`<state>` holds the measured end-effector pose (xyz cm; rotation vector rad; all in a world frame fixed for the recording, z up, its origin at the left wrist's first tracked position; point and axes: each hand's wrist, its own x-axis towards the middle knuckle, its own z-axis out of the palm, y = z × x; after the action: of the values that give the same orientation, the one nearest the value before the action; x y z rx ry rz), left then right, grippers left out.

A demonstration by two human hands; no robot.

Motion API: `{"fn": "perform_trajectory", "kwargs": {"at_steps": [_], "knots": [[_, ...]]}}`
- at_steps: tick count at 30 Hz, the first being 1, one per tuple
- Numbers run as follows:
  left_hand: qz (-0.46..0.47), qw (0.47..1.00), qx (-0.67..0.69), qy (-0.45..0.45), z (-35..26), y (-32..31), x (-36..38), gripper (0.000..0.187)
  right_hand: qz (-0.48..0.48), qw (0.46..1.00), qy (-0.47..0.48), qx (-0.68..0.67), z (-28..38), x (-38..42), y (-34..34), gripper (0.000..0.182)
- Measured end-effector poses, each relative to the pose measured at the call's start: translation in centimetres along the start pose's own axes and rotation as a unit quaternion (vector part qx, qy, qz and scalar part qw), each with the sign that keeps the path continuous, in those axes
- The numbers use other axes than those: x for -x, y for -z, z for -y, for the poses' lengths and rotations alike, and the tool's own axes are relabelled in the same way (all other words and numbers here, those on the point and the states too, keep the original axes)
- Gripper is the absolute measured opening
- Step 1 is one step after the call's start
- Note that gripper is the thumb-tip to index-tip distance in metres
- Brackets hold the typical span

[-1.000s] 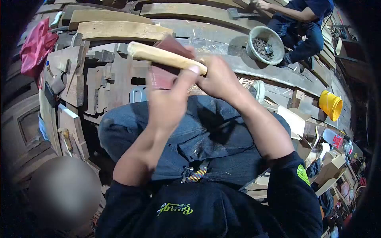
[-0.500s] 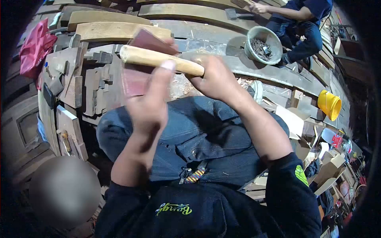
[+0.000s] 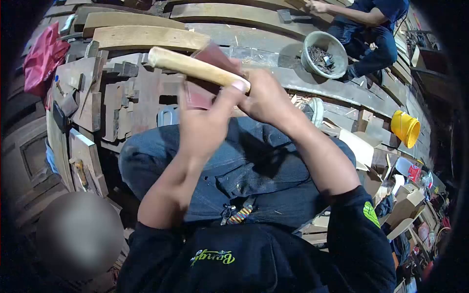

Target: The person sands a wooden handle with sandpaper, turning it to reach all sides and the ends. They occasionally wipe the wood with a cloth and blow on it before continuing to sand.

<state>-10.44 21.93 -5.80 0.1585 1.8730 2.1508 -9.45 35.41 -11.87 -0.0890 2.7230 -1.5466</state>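
Observation:
A pale, rounded wooden rod (image 3: pixel 183 65), like a tool handle, slants across in front of my lap. My right hand (image 3: pixel 267 95) is closed around its right end. My left hand (image 3: pixel 205 128) grips a reddish-brown sheet of sandpaper (image 3: pixel 199 96) folded about the rod, with the thumb pressed on the wood near my right hand. The sheet sticks out above and below the rod and is slightly blurred. My left fingers are mostly hidden behind the sheet.
Curved planks (image 3: pixel 146 37) lie at the far side. A co-worker's arm (image 3: pixel 356 15) is at upper right, near a bucket of dark pieces (image 3: pixel 321 61). A yellow bucket (image 3: pixel 405 128) lies at right, a pink bag (image 3: pixel 45 61) at left. Dark wood blocks (image 3: pixel 117 105) stand beside my knee.
My left hand and the sandpaper have slid right along the rod, toward my right hand. The right hand has barely moved. A light-blue object near my knee is now uncovered.

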Motion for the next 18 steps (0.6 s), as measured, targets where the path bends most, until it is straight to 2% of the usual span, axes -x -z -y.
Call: {"fn": "perform_trajectory", "kwargs": {"at_steps": [1,3,5,6,9,10,11,13,15,17,18], "knots": [[0.01,1.0,0.0,-0.029,0.2,-0.5,-0.1,0.04,-0.012,1.0,0.006,0.002,-0.2,0.1,-0.2,0.02],[-0.028,0.999,0.006,-0.032,-0.7,-0.1,0.6,0.041,-0.01,1.0,-0.002,0.024,-0.6,0.0,-0.1,0.021],[-0.036,0.991,0.089,-0.089,-1.9,0.1,-0.2,0.041,0.025,1.0,-0.01,-0.005,-0.1,-0.4,0.2,0.022],[-0.029,0.994,0.073,-0.071,-2.2,0.8,-0.2,0.041,0.032,0.999,-0.021,0.031,0.3,-0.4,0.4,0.024],[0.002,1.0,-0.012,-0.02,-0.1,0.3,0.0,0.043,0.02,0.999,-0.032,-0.013,1.5,0.2,0.6,0.024],[0.03,0.998,-0.034,-0.04,0.3,-0.1,-0.1,0.045,-0.063,0.996,0.056,-0.04,1.2,0.0,-0.1,0.024],[-0.002,0.998,-0.055,-0.03,0.1,-0.2,0.6,0.045,-0.014,0.998,-0.039,-0.052,0.8,0.1,-0.1,0.023],[-0.018,0.996,0.063,-0.065,-0.3,-0.2,-0.2,0.043,0.013,1.0,-0.014,0.003,0.3,-0.4,0.4,0.022],[-0.009,0.993,0.034,-0.116,-1.5,0.9,-0.6,0.039,0.004,1.0,-0.006,0.013,0.1,-0.5,0.3,0.021],[-0.027,0.99,0.058,-0.122,-0.7,0.0,-0.3,0.039,-0.003,1.0,0.001,0.021,0.3,-0.2,0.1,0.021],[-0.017,0.996,0.001,-0.088,-0.4,-0.4,0.2,0.039,0.002,1.0,-0.027,0.011,0.5,0.0,0.1,0.02]]}}
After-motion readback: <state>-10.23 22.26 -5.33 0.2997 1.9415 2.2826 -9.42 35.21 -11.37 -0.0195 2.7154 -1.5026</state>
